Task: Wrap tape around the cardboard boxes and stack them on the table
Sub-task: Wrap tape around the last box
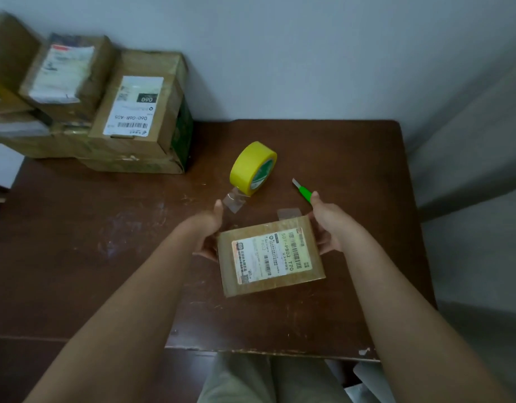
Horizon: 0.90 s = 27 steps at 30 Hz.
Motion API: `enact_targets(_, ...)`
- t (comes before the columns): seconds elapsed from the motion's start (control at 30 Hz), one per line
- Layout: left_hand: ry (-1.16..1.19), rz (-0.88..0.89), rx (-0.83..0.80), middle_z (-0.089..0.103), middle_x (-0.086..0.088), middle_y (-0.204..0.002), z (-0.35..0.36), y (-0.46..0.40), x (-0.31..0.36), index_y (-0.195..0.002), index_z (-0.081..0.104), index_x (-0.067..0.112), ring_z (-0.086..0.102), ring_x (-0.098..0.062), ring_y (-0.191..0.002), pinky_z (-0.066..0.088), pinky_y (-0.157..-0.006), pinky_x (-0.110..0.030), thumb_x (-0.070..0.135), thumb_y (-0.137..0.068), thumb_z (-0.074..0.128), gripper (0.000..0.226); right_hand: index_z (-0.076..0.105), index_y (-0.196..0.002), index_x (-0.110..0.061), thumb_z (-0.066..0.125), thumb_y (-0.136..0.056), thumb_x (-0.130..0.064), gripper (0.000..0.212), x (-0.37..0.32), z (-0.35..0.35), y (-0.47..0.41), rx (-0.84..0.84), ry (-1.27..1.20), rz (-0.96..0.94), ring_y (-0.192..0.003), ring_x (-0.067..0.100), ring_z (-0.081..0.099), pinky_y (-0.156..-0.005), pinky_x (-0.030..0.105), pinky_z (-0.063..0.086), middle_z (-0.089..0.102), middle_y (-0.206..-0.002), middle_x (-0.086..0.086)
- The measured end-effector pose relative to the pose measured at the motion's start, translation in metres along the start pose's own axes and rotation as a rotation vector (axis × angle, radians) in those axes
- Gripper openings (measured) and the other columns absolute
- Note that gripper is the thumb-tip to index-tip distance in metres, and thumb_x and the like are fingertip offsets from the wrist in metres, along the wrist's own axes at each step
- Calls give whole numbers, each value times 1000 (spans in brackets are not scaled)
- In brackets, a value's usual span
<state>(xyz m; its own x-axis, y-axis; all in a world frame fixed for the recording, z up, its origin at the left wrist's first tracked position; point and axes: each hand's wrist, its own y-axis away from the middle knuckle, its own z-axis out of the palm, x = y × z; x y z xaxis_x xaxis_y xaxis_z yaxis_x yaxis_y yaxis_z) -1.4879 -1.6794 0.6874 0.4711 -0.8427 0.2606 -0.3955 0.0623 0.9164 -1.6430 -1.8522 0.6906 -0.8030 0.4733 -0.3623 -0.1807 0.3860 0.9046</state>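
Left hand [210,228] and right hand [326,225] grip opposite sides of box [270,255] above bench [105,228]. Tape roll [252,171], cutter [302,190] just beyond. Stack [105,112] far left.
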Motion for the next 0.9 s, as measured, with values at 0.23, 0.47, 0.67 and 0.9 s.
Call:
enact_targets(0.23, 32, 186, 212, 61, -17, -112, -14, 23, 5, -134, 49, 5, 61, -32, -88, 54, -64, -43, 64, -99, 22, 74, 65, -112, -20, 26, -101, -65, 61, 9, 5, 29, 0, -239, -262, -117, 32, 59, -84, 52, 56, 58, -134, 11)
enact_targets(0.47, -236, 533, 324, 59, -13, -129, -34, 13, -60, -123, 61, 15, 55, -32, -116, 46, -96, -42, 49, -103, 34, 47, 67, -114, -23, 26, -105, -57, 54, 48, 59, 54, -28, -363, -462, -107, 17, 66, -102, 47, 50, 71, -116, -1)
enact_targets(0.67, -132, 791, 340, 45, -3, -99, -15, 19, -94, -98, 50, 10, 46, -17, -86, 36, -84, -31, 35, -107, 28, 34, 59, -134, -32, 25, -100, -63, 57, 84, 70, 54, 219, -140, -720, -131, 8, 50, -116, 41, 38, 58, -141, -8)
enact_targets(0.9, -39, 885, 339, 41, 4, -71, -7, 19, -107, -76, 34, 21, 39, -9, -61, 29, -59, -32, 33, -107, 28, 34, 37, -153, -24, 26, -103, -57, 62, 91, 94, 60, 519, 482, -1122, -149, 11, 23, -112, 33, 27, 27, -163, -6)
